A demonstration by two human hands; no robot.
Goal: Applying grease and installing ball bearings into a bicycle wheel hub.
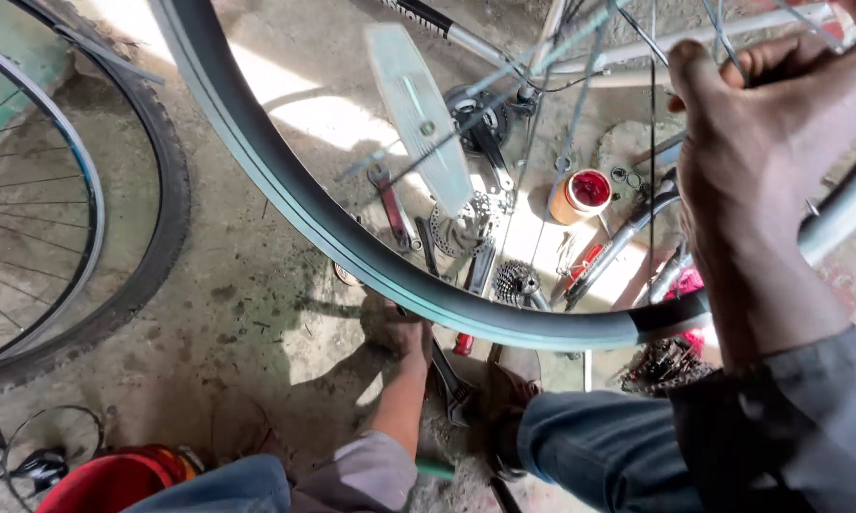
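My right hand point(751, 142) grips the spokes and rim of a bicycle wheel with a black tyre point(352, 242) that arcs across the view, held up close to the camera. My left hand point(397, 328) reaches down to the concrete floor, partly hidden behind the tyre, next to a red-handled tool point(462, 343). I cannot tell whether its fingers hold anything. Through the spokes I see a crank with chainring point(480, 128) and a silver bicycle frame tube point(580, 66).
Another wheel with a knobby tyre point(152, 218) stands at the left. Tools, sprockets point(515, 281), a wrench point(390, 204) and a small orange tub of red grease point(580, 195) lie scattered on the floor. A red bucket point(114, 480) sits bottom left. My shoe point(509, 394) is below.
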